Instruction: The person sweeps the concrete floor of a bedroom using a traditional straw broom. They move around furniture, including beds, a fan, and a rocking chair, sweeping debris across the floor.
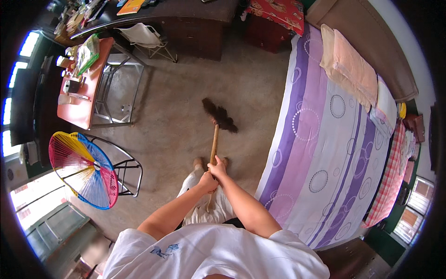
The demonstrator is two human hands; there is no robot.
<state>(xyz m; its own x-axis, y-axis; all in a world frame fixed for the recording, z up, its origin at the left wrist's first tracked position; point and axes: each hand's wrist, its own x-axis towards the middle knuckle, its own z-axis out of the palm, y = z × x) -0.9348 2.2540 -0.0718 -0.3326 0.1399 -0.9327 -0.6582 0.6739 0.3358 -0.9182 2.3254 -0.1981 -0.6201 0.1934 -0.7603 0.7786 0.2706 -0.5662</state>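
Observation:
Both of my hands are closed round the wooden handle of a broom [215, 143]. My right hand [218, 168] grips higher up the stick, nearer the bristles. Just below it, my left hand [208, 182] is wrapped round the same handle, close to my body. The dark, bushy broom head [220, 116] is out ahead of my feet, over the grey floor [181, 100]. Below my hands, the handle's end shows in front of my light trousers.
Along the right runs a bed [320, 153] with a purple and white sheet and folded bedding [355, 67]. A colourful round corded chair [83, 169] stands at left, near a pink-topped table [95, 88]. A folding chair [141, 36] and dark desk [193, 37] are at the far side.

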